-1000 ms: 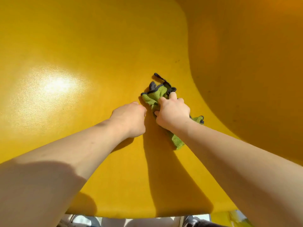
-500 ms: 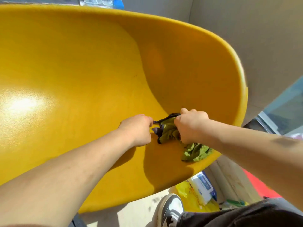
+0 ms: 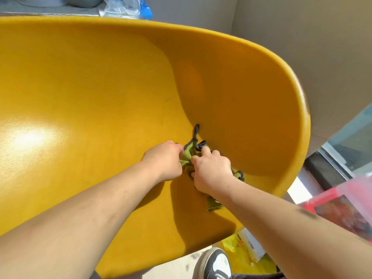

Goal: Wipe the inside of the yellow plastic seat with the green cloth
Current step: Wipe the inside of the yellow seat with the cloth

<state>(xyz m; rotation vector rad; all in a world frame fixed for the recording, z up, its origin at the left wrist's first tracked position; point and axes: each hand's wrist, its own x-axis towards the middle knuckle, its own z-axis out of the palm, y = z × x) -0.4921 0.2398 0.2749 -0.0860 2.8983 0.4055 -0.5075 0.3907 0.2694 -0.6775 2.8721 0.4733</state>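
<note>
The yellow plastic seat point(image 3: 100, 81) fills most of the view, its curved rim running from the top left down the right side. A green cloth point(image 3: 188, 156) with a dark grey hem lies bunched in the seat's right-hand hollow. My left hand point(image 3: 163, 160) grips the cloth's left side with closed fingers. My right hand point(image 3: 211, 170) is closed over the cloth's middle and presses it onto the seat. A tail of the cloth sticks out below my right wrist, and a dark loop points up from the bunch.
A clear plastic bag with blue print point(image 3: 128, 7) lies behind the seat's top rim. A black and white shoe point(image 3: 215, 262) stands on the floor below the seat, beside a yellow bag and a white box point(image 3: 249, 246). A red container point(image 3: 342, 208) is at the right.
The view has pulled back, so the seat's rim and the floor show. Both hands with the cloth have shifted from the seat's middle into its right-hand hollow.
</note>
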